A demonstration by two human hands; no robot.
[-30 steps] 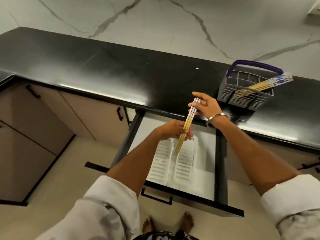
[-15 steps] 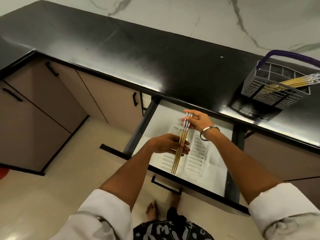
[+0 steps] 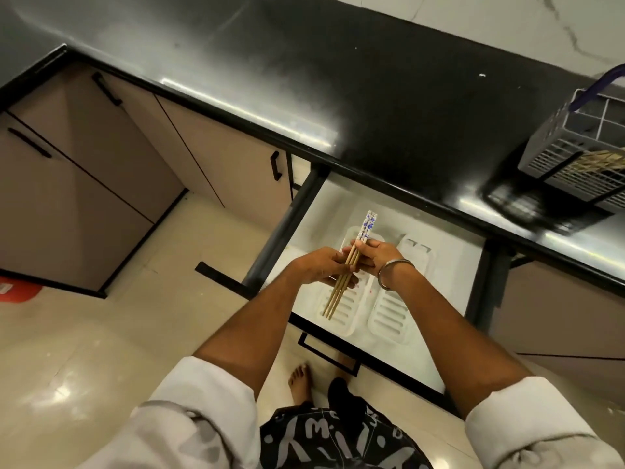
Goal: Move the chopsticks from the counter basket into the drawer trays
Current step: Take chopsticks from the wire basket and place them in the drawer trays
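A small bundle of wooden chopsticks (image 3: 338, 292) with blue-and-white patterned tops is held over the open drawer (image 3: 473, 286). My left hand (image 3: 321, 267) grips the bundle at its middle, and my right hand (image 3: 373, 253) pinches it just below the patterned tops. Under the hands lie two white slotted trays, a left tray (image 3: 345, 313) and a right tray (image 3: 389, 316). The bundle's thin tips hang above the left tray. The grey counter basket (image 3: 568, 157) with a purple handle stands at the right edge, with more chopsticks (image 3: 595, 162) inside.
The black countertop (image 3: 304, 79) runs across the view above the drawer. Beige cabinet doors with black handles (image 3: 275, 165) fill the left side. My bare feet (image 3: 299, 384) stand on the pale tiled floor below the drawer front. A red object (image 3: 17, 292) lies at the far left.
Both hands have come down from the counter edge with the chopsticks and now hold them low over the left tray. The hands have drawn closer together. The view has tilted downward.
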